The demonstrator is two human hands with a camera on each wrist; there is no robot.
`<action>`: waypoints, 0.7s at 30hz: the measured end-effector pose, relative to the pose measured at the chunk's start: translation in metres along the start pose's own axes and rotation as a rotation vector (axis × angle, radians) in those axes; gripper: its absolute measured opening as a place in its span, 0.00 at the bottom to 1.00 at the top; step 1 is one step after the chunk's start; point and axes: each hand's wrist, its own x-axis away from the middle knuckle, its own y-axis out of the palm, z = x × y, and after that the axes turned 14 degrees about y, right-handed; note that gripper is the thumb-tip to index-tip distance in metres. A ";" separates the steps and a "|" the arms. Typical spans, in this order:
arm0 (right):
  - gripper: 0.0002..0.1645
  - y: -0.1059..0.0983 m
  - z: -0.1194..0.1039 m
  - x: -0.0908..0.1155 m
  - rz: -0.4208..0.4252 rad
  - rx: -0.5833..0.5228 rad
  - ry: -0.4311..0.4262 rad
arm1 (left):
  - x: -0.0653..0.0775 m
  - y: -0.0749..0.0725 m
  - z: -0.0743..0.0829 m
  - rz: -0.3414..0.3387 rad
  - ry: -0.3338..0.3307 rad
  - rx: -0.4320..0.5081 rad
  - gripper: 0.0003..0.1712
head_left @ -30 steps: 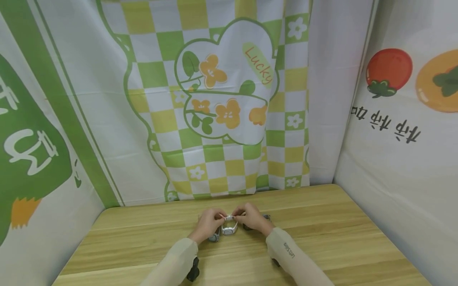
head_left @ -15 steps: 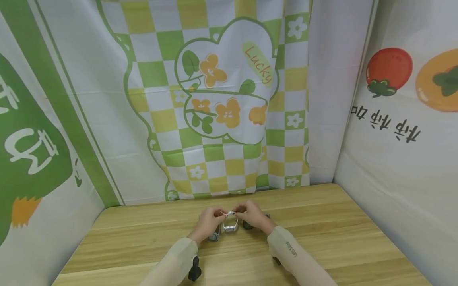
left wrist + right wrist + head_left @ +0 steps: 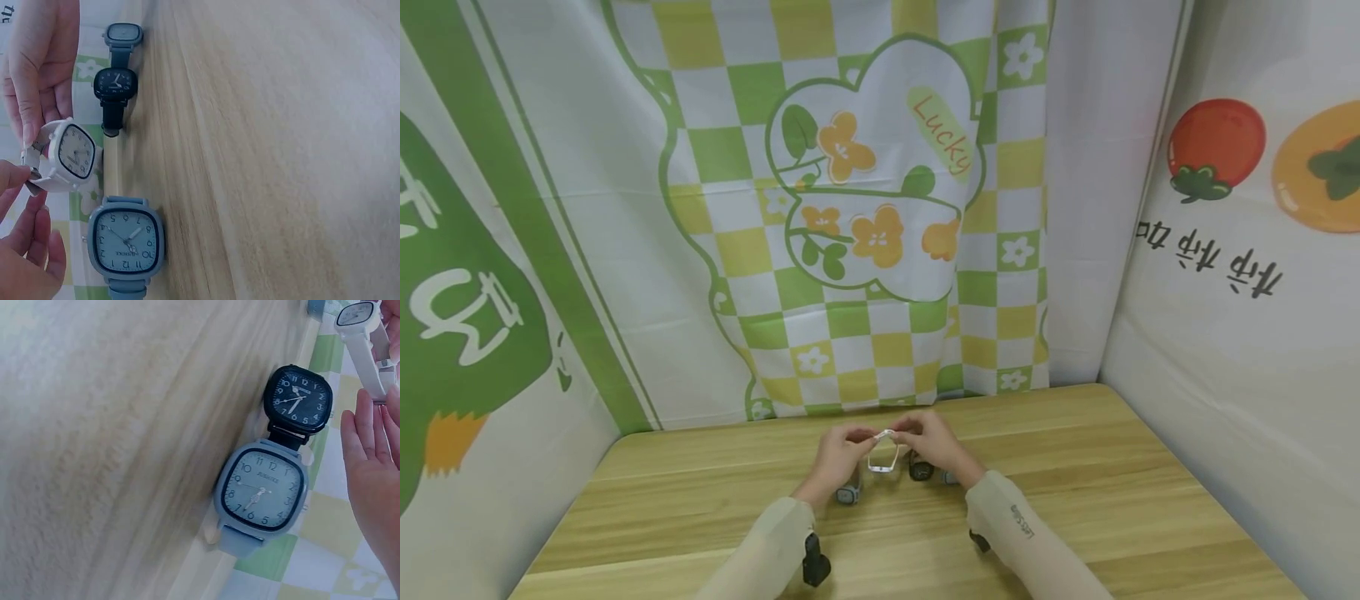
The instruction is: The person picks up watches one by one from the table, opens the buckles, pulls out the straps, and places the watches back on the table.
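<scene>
A white wristwatch (image 3: 882,468) with a squarish face hangs as a loop between both hands, its strap ends together at the top. My left hand (image 3: 838,457) pinches the strap from one side, close to a metal buckle (image 3: 34,173) visible in the left wrist view. My right hand (image 3: 929,439) pinches the strap from the other side. Fingers hide part of the strap joint; whether it is fastened I cannot tell. Below my left hand a grey-blue watch (image 3: 127,242) stands on the table. Near my right hand stand a black watch (image 3: 299,400) and a pale blue watch (image 3: 262,490).
The wooden table (image 3: 700,500) carries the watches near its middle. A checked curtain (image 3: 850,358) hangs behind its far edge, with printed cloth walls at both sides. Black devices (image 3: 815,560) sit at the wrists.
Both hands have lifted slightly with the white watch, whose face has tipped and now shows edge-on in the head view. My right hand has uncovered more of the black and pale blue watches.
</scene>
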 end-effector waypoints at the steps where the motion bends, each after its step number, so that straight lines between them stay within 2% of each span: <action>1: 0.10 0.000 -0.001 0.000 -0.004 -0.004 0.001 | 0.000 0.000 0.001 0.000 0.006 -0.004 0.08; 7: 0.12 -0.002 -0.003 0.001 -0.045 0.024 -0.026 | -0.001 -0.001 0.003 -0.022 0.069 -0.054 0.08; 14: 0.10 -0.002 -0.006 0.004 -0.039 0.045 -0.052 | -0.002 -0.004 0.002 -0.097 0.144 -0.056 0.08; 21: 0.08 0.000 -0.008 0.005 -0.017 0.065 -0.076 | 0.002 -0.004 0.001 -0.101 0.148 -0.067 0.10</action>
